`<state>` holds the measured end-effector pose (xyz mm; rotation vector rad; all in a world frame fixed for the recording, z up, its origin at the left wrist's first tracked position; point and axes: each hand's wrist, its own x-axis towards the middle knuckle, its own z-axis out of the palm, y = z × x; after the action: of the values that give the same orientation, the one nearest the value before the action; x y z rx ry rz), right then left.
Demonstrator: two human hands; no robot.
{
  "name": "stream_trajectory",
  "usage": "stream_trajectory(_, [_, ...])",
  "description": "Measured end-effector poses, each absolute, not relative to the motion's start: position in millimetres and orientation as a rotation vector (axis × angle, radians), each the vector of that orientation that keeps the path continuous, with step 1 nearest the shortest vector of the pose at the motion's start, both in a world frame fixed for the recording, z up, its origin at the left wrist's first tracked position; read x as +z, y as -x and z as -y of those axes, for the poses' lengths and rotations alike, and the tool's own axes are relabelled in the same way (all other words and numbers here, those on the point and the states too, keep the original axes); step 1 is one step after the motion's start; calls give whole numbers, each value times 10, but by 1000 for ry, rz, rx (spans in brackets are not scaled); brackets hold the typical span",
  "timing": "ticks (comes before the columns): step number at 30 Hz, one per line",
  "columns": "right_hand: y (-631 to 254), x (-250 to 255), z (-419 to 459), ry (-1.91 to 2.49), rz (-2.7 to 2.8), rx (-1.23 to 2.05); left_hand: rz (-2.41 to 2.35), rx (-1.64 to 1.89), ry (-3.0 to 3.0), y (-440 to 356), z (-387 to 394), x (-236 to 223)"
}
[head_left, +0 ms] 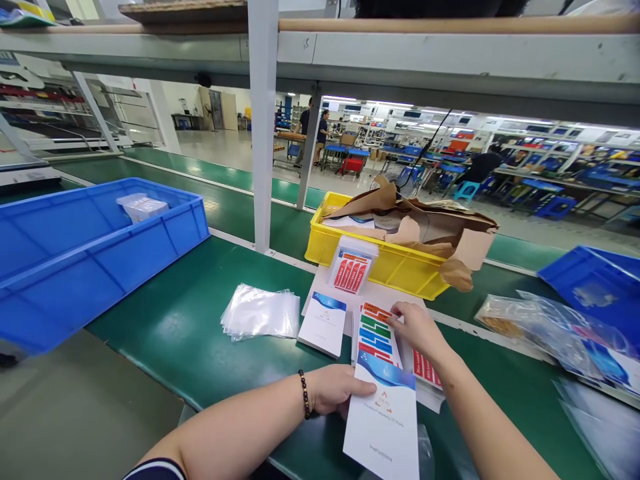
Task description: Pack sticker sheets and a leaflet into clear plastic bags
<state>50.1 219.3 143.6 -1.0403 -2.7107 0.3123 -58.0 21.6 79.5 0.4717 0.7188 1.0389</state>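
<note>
My left hand (pixel 333 388), a beaded bracelet at its wrist, grips a white booklet (pixel 383 433) with a blue wavy top; the thumb lies on the cover. My right hand (pixel 419 333) has its fingers closed at the upper right edge of a sticker sheet (pixel 376 337) with orange, green, blue and red labels. That sheet's lower end meets the top of the held booklet. Under my right wrist lies a stack of red-labelled sheets (pixel 426 367), partly covered. A stack of similar booklets (pixel 324 323) lies left of the sticker sheets. Clear plastic bags (pixel 261 312) are piled farther left.
A yellow bin (pixel 380 267) with torn brown paper stands behind, a stack of red-printed cards (pixel 351 270) before it. Blue bins stand left (pixel 150 250) and right (pixel 595 280). Bagged items (pixel 555 333) lie right. A white post (pixel 263 133) and overhead shelf (pixel 450 57) frame the bench.
</note>
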Motion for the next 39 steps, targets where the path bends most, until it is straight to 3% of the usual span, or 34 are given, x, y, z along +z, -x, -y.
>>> stream_trajectory(4, [-727, 1503, -2177, 1048, 2499, 502, -742, 1035, -386, 561, -229, 789])
stream_trajectory(9, [-1033, 1469, -2010, 1082, 1749, 1118, -685, 1069, -260, 578, -294, 800])
stream_trajectory(14, [-1029, 1317, -1474, 1132, 1997, 1413, -521, 1191, -273, 556, -326, 813])
stream_trajectory(17, [-1010, 1250, -1269, 1113, 2221, 1212, -619, 1173, -340, 533, -295, 798])
stream_trajectory(23, [-1330, 1255, -1473, 965, 2497, 357, -720, 1213, -358, 541, -262, 812])
stream_trajectory(27, [-1509, 1238, -1607, 1021, 2691, 59, -795, 1218, -307, 558, -280, 824])
stream_trajectory(39, [-1596, 1253, -1700, 974, 2814, 83, -793, 1208, -271, 556, -268, 842])
